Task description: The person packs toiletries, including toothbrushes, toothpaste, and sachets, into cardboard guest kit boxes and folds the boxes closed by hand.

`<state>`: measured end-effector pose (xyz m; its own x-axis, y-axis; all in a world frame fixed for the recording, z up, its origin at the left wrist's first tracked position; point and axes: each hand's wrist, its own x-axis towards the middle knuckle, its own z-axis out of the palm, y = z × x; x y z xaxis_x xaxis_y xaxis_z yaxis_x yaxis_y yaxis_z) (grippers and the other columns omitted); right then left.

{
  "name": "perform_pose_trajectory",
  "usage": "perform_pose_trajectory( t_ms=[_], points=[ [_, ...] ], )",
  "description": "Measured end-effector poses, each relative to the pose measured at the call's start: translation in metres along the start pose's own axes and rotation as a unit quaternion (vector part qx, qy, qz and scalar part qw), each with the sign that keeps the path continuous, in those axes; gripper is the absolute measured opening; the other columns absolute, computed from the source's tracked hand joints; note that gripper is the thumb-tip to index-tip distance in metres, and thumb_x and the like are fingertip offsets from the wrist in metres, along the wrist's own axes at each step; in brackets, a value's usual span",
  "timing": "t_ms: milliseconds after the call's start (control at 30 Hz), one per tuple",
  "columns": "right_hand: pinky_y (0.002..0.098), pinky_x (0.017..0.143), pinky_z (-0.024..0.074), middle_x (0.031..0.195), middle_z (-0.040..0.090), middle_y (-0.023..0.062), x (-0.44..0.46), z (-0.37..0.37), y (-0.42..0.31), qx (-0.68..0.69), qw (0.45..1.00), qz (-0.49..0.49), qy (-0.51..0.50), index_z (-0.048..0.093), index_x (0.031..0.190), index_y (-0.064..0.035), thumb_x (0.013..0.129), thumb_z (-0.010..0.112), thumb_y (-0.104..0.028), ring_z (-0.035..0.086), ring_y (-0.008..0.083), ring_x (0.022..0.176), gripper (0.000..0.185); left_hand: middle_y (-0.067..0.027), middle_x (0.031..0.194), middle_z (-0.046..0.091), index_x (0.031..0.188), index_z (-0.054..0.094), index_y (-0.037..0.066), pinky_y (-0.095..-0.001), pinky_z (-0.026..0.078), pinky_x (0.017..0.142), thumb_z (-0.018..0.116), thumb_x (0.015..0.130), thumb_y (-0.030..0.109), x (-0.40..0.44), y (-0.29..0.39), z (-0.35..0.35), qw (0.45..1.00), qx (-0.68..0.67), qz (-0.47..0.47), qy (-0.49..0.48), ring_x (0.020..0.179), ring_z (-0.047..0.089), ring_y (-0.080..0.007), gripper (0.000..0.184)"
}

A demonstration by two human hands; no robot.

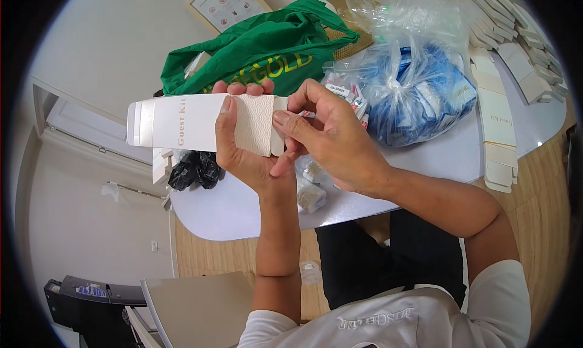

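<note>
A white paperboard Guest Kit carton (200, 126) is held up above the bench (221, 219), toward its left side and in front of a green cloth bag (243, 56). The carton is a slim, flat-sided oblong. Its long axis runs almost level across the view, one end pointing left with its flaps standing out, the other pointing right toward the wearer's body side of the right arm. The left part is smooth and plain, with gold lettering turned sideways; the right part is cream, embossed with small overlapping scallops.

The left hand (244, 166) grips the carton around its middle, thumb across the front and fingertips over the far edge. The right hand (334, 135) pinches the pale flap at the right end between thumb and fingers.

On the bench lie a crumpled black plastic bag (194, 170), a knotted clear plastic bag (419, 99) bulging with blue packets, and a flattened carton (497, 114) with matching gold lettering.
</note>
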<state>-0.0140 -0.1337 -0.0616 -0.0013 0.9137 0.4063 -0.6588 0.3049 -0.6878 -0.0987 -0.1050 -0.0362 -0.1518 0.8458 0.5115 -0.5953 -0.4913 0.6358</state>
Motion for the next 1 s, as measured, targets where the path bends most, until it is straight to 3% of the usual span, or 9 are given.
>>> perform_pose_trajectory(
  t_ms=[167,267,500,600,800,867,967,1000],
  points=[
    [0.0270,0.057,0.0579,0.088,0.049,0.0121,-0.001,0.000,-0.005,0.010,1.000,-0.013,0.021,0.040,0.098,0.0043,0.089,0.054,0.000,0.062,0.0134,0.069,0.018,-0.0087,0.096,0.050,0.120,0.041,-0.004,-0.0372,0.046,0.089,0.048,0.090,0.011,0.002,-0.001,-0.002,0.995,-0.047,-0.019,-0.083,0.091,0.052,-0.0202,0.034],
    [0.0282,0.061,0.0594,0.093,0.050,0.0163,-0.001,0.000,-0.012,0.049,0.999,0.022,0.003,0.037,0.104,0.0052,0.089,0.054,0.001,0.065,0.0183,0.073,0.023,-0.0086,0.094,0.050,0.119,0.041,-0.004,-0.0367,0.046,0.087,0.049,0.088,0.010,0.004,0.001,0.000,0.994,-0.061,-0.042,-0.076,0.088,0.052,-0.0195,0.035],
    [0.0289,0.058,0.0605,0.090,0.052,0.0158,0.004,-0.003,-0.013,0.009,0.999,0.021,-0.029,0.038,0.096,0.0040,0.087,0.056,0.002,0.066,0.0195,0.065,0.021,-0.0086,0.089,0.050,0.118,0.040,-0.003,-0.0393,0.048,0.081,0.051,0.084,0.014,0.013,0.006,-0.008,0.987,-0.090,-0.103,-0.081,0.084,0.054,-0.0211,0.040],
    [0.0282,0.054,0.0601,0.088,0.052,0.0131,0.003,-0.004,-0.011,0.003,1.000,-0.009,-0.026,0.038,0.093,0.0027,0.086,0.059,0.002,0.066,0.0194,0.063,0.022,-0.0098,0.088,0.050,0.113,0.043,-0.002,-0.0383,0.048,0.077,0.052,0.083,0.011,0.014,0.004,-0.008,0.968,-0.157,-0.171,-0.098,0.082,0.053,-0.0217,0.035],
    [0.0251,0.050,0.0574,0.091,0.048,0.0098,0.011,-0.005,0.003,-0.021,0.998,-0.045,-0.030,0.035,0.095,-0.0004,0.082,0.064,0.002,0.065,0.0162,0.067,0.032,-0.0107,0.088,0.052,0.111,0.045,-0.003,-0.0392,0.049,0.080,0.052,0.083,0.012,0.021,0.004,-0.016,0.953,-0.202,-0.208,-0.090,0.081,0.056,-0.0236,0.032],
    [0.0226,0.048,0.0535,0.098,0.046,0.0097,0.010,-0.005,0.010,-0.142,0.981,-0.124,-0.044,0.032,0.096,-0.0030,0.078,0.069,0.003,0.062,0.0130,0.072,0.042,-0.0110,0.088,0.053,0.111,0.046,-0.003,-0.0396,0.050,0.081,0.052,0.083,0.012,0.022,0.007,-0.017,0.955,-0.204,-0.204,-0.069,0.080,0.056,-0.0242,0.032],
    [0.0212,0.047,0.0486,0.101,0.045,0.0097,0.004,-0.002,0.004,-0.145,0.986,-0.072,-0.028,0.030,0.096,-0.0048,0.073,0.073,0.003,0.059,0.0102,0.072,0.050,-0.0117,0.087,0.054,0.110,0.047,-0.004,-0.0404,0.052,0.079,0.053,0.083,0.012,0.020,0.009,-0.016,0.951,-0.204,-0.224,-0.058,0.079,0.058,-0.0252,0.032],
    [0.0210,0.044,0.0448,0.097,0.046,0.0095,0.005,-0.001,0.006,-0.131,0.988,-0.079,-0.016,0.029,0.095,-0.0058,0.072,0.075,0.002,0.055,0.0079,0.065,0.052,-0.0118,0.087,0.055,0.110,0.048,-0.004,-0.0400,0.052,0.077,0.053,0.083,0.013,0.019,0.009,-0.014,0.952,-0.198,-0.224,-0.062,0.079,0.058,-0.0253,0.032]
  ],
)
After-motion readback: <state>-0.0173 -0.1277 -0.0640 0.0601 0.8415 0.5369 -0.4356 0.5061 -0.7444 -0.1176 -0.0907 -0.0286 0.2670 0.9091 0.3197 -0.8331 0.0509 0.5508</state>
